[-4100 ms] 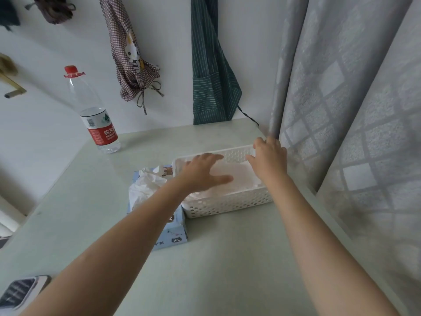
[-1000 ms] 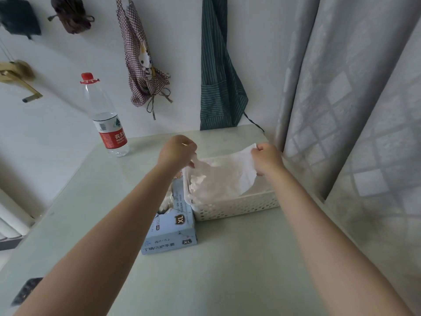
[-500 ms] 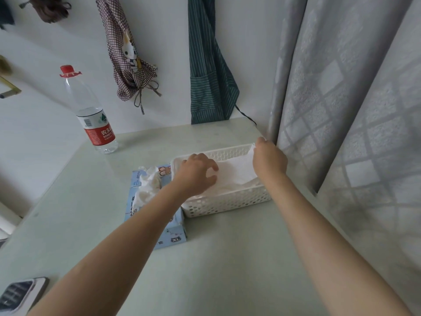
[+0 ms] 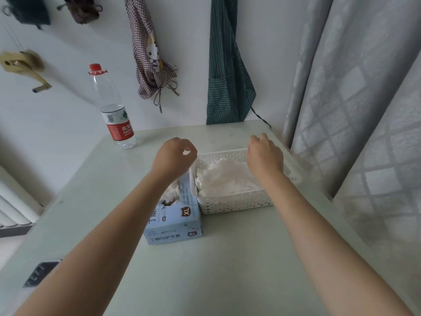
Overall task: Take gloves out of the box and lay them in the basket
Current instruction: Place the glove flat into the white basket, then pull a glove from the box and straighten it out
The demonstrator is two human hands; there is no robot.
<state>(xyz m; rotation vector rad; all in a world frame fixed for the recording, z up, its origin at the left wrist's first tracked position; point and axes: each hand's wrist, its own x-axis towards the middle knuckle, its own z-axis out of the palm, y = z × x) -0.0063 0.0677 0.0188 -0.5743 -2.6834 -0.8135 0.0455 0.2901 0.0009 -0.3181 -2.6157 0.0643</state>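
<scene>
Pale green table point(image 4: 227, 270) spread beneath both forearms; grey patterned curtain point(image 4: 364, 110) hanging just right of the right hand. Two aprons on the wall beyond the hands: one green striped point(image 4: 227, 76), one checked point(image 4: 150, 60). One clear water bottle point(image 4: 114, 110), red cap up, upright, well left of and beyond the left hand. One white perforated basket point(image 4: 232, 204) under the right hand, long axis running left to right between the hands. One pale blue glove box point(image 4: 177, 222) under the left wrist, touching the basket's left end, long axis running away from the body, opening facing up with white gloves point(image 4: 170, 192) bunched in it. White gloves point(image 4: 223, 179) heaped inside the basket; count impossible to tell. Left hand point(image 4: 174, 156) raised above the box's far end, fingers curled, nothing plainly held. Right hand point(image 4: 265, 153) hovering over the basket's far right corner, fingers loosely bent, gripping nothing visible.
</scene>
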